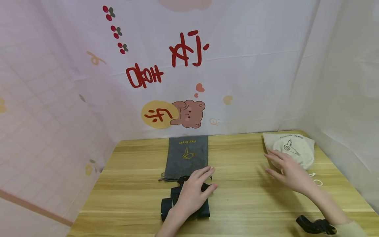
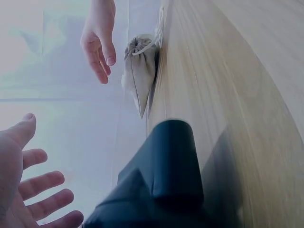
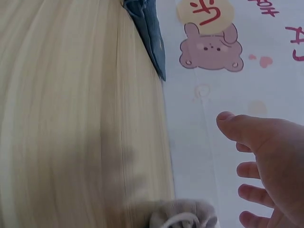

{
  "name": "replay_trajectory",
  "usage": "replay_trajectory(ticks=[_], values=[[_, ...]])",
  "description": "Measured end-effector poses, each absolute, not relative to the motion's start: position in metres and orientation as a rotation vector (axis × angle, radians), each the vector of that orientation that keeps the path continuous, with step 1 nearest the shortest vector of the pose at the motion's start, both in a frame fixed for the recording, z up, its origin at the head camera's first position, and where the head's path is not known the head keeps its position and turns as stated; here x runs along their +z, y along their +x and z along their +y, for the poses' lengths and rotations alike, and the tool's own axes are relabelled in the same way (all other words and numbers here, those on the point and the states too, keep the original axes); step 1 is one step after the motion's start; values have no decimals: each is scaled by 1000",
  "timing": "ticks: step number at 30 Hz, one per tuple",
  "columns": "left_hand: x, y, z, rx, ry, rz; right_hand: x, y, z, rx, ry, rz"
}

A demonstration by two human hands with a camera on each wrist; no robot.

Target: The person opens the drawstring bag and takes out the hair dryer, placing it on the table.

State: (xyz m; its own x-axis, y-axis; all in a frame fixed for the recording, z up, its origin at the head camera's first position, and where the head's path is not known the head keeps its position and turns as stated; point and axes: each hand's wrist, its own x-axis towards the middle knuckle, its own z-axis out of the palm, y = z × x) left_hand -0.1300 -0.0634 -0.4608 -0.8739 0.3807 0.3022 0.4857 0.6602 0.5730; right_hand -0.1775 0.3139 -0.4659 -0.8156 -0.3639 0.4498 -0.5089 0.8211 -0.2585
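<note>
Black binoculars (image 1: pixel 168 205) lie on the table, partly hidden beneath my left hand (image 1: pixel 193 191). That hand is over them with its fingers loosely extended; in the left wrist view the fingers are spread beside the dark barrel (image 2: pixel 175 161). A dark grey drawstring pouch (image 1: pixel 186 154) printed "Hair Dryer" lies flat just behind the binoculars. My right hand (image 1: pixel 291 171) is in the air by a beige drawstring pouch (image 1: pixel 305 151), fingers apart and holding nothing. The beige pouch (image 3: pixel 183 213) bulges and shows its gathered mouth in the right wrist view.
A black object (image 1: pixel 315 225) with a curved, handle-like end lies at the front right, partly covered by my right forearm. White cord ends (image 1: pixel 317 182) trail from the beige pouch. A printed white cloth (image 1: pixel 245 75) hangs behind the wooden table (image 1: pixel 237 210).
</note>
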Motion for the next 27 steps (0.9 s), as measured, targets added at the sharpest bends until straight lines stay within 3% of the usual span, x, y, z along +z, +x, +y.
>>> replay_trajectory(ticks=[12,27], values=[[-463,-131,-44,-1043,-741,-2713,-475,-176,361,521,603,-2661],[-469,-138,-27,-1039,-778,-2715,-474,-183,369,439,612,-2730]])
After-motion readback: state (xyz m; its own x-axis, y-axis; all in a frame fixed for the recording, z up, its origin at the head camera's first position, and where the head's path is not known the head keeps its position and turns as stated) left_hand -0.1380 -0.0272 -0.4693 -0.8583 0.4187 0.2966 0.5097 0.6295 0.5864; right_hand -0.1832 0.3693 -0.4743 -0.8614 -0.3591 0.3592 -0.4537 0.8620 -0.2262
